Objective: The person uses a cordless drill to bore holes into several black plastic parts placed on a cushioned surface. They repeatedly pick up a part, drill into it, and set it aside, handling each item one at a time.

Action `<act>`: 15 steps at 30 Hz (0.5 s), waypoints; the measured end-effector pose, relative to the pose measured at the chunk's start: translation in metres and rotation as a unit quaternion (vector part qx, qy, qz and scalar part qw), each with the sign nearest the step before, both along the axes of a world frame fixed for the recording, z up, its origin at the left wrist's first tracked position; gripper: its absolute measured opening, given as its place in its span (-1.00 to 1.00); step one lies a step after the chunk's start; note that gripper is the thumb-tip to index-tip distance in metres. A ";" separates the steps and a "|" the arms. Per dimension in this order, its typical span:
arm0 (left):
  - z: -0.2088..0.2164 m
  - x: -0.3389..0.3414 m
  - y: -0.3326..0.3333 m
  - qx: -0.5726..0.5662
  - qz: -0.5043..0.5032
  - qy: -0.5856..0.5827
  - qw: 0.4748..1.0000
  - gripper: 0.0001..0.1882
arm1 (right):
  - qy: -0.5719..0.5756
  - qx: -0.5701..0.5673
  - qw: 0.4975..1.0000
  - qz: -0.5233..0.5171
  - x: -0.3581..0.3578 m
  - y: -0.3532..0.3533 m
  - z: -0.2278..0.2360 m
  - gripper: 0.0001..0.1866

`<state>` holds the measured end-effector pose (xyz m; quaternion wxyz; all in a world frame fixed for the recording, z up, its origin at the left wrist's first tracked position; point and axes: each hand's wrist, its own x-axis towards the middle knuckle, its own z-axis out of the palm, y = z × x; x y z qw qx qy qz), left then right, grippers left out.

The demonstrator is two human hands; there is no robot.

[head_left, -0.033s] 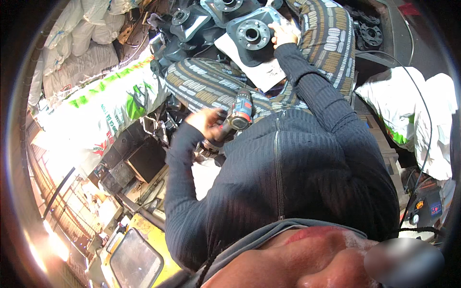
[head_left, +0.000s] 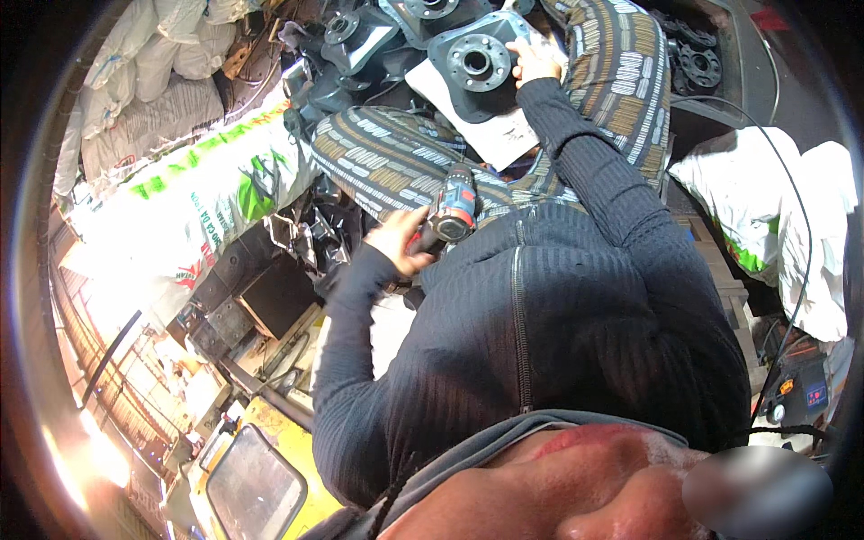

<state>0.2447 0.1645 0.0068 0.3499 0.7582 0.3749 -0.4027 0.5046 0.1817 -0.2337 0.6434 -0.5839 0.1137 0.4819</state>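
My right hand (head_left: 537,61) grips the right edge of a dark metal plate (head_left: 474,67) with a round, bolt-holed hub flange. This part rests over a white sheet (head_left: 497,142) across my lap, between my patterned trouser legs. Against my belly lies a cordless drill (head_left: 456,193), blue, black and red, its body pointing away from me. My left hand (head_left: 399,241) is closed around the drill's handle, fingers on one side and thumb on the other. Part of the handle is hidden by the hand.
More hub plates (head_left: 345,31) are piled beyond my knees. At far right sits a bin with dark round flanges (head_left: 697,65). White sacks (head_left: 733,189) stand on the right, and a large white-green sack (head_left: 225,193) on the left. A thin cable (head_left: 792,162) hangs on the right.
My left hand has shifted right and closed on the drill's handle; it was blurred beside it before. My right hand and the hub plate stay nearly in place.
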 end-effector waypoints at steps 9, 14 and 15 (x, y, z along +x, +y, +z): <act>-0.039 0.009 0.004 0.247 0.159 -0.251 0.922 -0.57 | -0.133 -0.007 0.991 0.006 0.000 0.024 -0.024 -0.67; 0.009 0.067 0.068 0.090 0.317 -0.261 0.907 -0.78 | -0.193 -0.027 0.980 0.035 -0.004 0.017 -0.006 -0.61; 0.012 0.079 0.075 0.087 0.344 -0.268 0.896 -0.77 | -0.179 -0.022 0.983 0.040 -0.005 0.018 -0.002 -0.61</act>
